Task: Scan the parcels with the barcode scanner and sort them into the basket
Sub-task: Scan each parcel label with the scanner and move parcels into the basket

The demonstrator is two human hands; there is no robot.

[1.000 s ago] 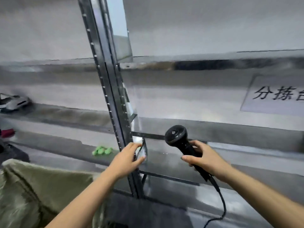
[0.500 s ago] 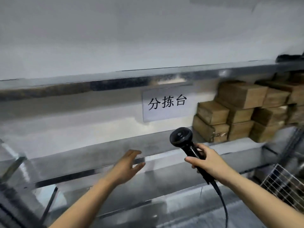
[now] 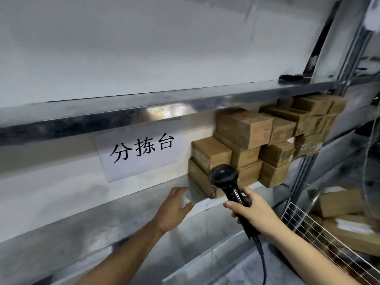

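Right hand (image 3: 253,210) gripped barcode scanner (image 3: 224,177) by handle, head up, in front of lowest of parcels (image 3: 244,128). Left hand (image 3: 174,208) spread and empty, extended over shelf (image 3: 123,212) toward stack, touching none. Parcels piled at shelf's right end, beside sign (image 3: 141,149). Wire basket (image 3: 308,221) at lower right held few boxes (image 3: 339,200) — judged partway, most of stack left to scan.

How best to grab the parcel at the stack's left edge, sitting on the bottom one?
Probably clasp the parcel over its top and left face, coming from the front-left with the left hand: those faces are bare, while neighbouring boxes abut its right.
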